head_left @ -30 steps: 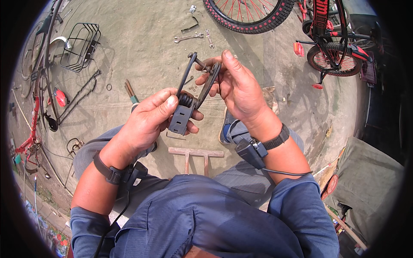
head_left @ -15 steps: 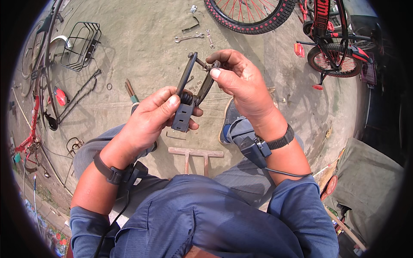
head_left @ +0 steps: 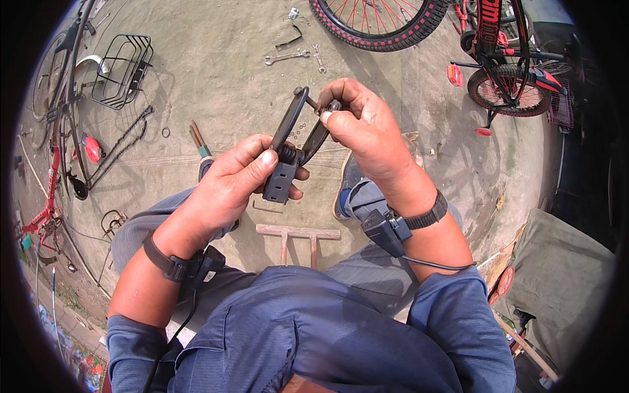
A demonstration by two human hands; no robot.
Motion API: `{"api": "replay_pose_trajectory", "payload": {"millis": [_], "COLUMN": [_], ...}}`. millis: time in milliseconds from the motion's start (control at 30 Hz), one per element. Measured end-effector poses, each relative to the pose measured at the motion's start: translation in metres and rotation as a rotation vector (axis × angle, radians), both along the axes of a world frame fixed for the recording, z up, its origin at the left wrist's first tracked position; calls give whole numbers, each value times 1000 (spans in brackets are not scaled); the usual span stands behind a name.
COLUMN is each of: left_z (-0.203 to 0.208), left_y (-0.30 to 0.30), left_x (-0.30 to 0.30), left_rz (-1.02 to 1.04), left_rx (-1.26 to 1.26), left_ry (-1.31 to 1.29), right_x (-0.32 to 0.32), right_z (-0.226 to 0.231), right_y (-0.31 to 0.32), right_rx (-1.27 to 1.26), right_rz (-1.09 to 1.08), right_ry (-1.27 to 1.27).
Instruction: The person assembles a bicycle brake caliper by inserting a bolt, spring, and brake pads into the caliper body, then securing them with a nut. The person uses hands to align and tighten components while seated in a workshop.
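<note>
A black metal spring bracket (head_left: 279, 182), with two long arms and a dark coil between them, is held up over the ground in front of me. My left hand (head_left: 232, 177) is closed around its slotted lower block, thumb on the near side and fingertips showing behind. A bolt (head_left: 311, 101) crosses between the upper ends of the arms. My right hand (head_left: 370, 134) pinches the right arm's upper end at the bolt, thumb against index finger. Whatever small part sits under those fingertips is mostly hidden.
Wrenches (head_left: 287, 57), small nuts or washers (head_left: 298, 134) and a hex key (head_left: 267, 208) lie on the ground. A wire basket (head_left: 123, 72) and a chain (head_left: 124, 147) are at left. Near my legs is a wooden stool (head_left: 298, 232). A bicycle wheel (head_left: 386, 44) stands at the top.
The bracket has tilted a little to the right and its top has dropped slightly nearer to me. My right hand's fingers have shifted at the bolt end; both hands keep their hold.
</note>
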State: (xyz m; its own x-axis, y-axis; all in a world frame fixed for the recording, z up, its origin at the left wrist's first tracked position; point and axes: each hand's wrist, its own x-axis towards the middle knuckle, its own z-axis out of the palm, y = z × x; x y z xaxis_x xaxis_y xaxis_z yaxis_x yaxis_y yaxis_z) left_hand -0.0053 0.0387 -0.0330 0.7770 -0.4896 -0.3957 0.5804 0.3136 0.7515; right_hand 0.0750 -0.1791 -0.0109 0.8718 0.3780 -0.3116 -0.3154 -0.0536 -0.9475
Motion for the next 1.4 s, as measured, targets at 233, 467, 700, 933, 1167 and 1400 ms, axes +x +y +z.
{"api": "replay_pose_trajectory", "payload": {"millis": [233,467,700,933,1167,1400], "left_z": [1,2,3,4,3,2], "left_y": [0,0,-1,-1,0,1], "left_x": [0,0,1,0,0,0], "left_rz": [-3,0,-15,-24,-45,-59], "left_rx": [14,8,26,34,41,42], "left_ry": [-5,13,7,11,8,2], "right_x": [0,0,0,2,3,7], "right_z": [-1,1,-2,-5,-8,-8], "right_y": [-1,1,0,-2,-2,-3], "right_rx": [-18,-18,-5,17,40,63], "right_rz": [6,-8,20,47,57,70], "right_ry": [-12,7,-15,-36,-61,-73]}}
